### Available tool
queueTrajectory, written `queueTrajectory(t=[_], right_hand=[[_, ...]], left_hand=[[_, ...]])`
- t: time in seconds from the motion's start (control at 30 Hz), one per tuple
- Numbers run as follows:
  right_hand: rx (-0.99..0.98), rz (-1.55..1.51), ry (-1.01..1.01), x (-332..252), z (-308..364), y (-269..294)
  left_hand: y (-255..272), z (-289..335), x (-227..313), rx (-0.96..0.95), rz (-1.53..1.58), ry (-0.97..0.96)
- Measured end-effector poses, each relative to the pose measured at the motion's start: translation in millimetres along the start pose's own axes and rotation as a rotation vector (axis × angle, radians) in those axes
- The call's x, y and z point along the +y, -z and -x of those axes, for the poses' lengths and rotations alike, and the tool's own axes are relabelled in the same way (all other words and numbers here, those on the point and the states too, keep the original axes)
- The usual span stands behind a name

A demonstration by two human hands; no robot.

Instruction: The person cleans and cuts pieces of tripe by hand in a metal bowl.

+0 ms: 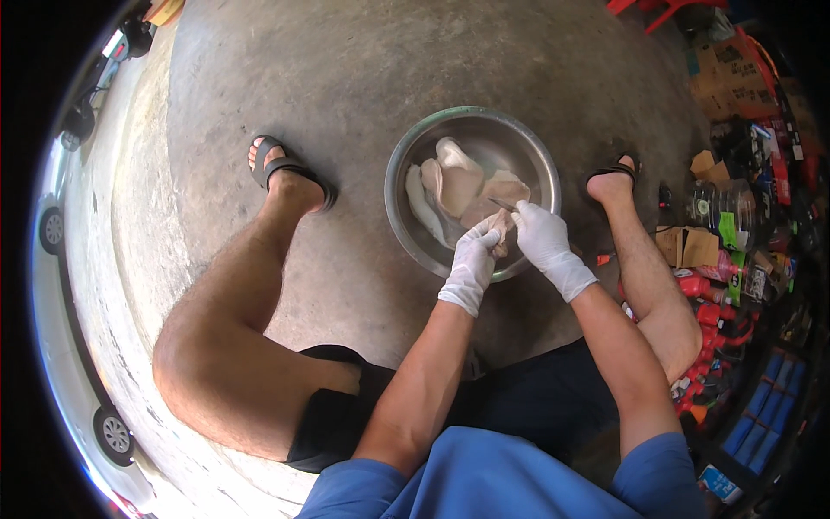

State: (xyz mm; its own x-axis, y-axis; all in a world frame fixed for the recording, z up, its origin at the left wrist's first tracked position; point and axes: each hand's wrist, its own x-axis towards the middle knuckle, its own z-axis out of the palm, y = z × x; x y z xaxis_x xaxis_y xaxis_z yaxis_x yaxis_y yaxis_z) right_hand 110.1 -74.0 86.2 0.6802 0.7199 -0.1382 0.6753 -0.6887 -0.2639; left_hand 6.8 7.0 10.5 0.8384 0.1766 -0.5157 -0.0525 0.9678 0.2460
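Note:
A round metal basin (399,208) stands on the floor between my feet. Inside it lie large pale, off-white pieces (458,177) that look soft and smooth, their kind not clear, and a flatter beige-pink piece (506,186). My left hand (473,259), in a white glove, is closed on a pale brownish piece (501,235) over the basin's near side. Also gloved, my right hand (543,238) pinches a thin, dark, slender tool (501,204) just above that piece. Fingers hide most of the tool, so its kind cannot be made out.
My sandalled feet (290,169) flank the basin on the concrete floor (346,69). Along the right side are cardboard boxes (731,78), a clear plastic jar (735,208) and several red bottles (709,316). A red plastic stool (666,10) shows at the top right. Parked cars (69,363) line the left edge.

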Motion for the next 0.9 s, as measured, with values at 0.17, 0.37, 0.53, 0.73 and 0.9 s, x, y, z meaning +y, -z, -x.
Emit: queueTrajectory(t=[0.17,0.37,0.53,0.73,0.9], right_hand=[[0.001,0.012,0.098,7.6,-2.0,-9.0],[0.045,-0.028,0.055,3.0,0.5,-4.0],[-0.056,0.052,0.029,4.2,-3.7,-3.2],[-0.041,0.0,0.058,-14.6,-2.7,3.1],[-0.049,0.025,-0.026,0.8,-2.9,3.0]], left_hand=[[5.5,-2.9,-3.8,-0.143,0.04,-0.051],[-5.8,3.0,2.1,0.051,-0.033,-0.076],[-1.3,-1.6,-7.6,-0.056,-0.039,-0.077],[20.2,-6.5,-0.5,-0.062,-0.193,-0.137],[-4.8,0.3,-9.6,-0.011,-0.107,-0.089]])
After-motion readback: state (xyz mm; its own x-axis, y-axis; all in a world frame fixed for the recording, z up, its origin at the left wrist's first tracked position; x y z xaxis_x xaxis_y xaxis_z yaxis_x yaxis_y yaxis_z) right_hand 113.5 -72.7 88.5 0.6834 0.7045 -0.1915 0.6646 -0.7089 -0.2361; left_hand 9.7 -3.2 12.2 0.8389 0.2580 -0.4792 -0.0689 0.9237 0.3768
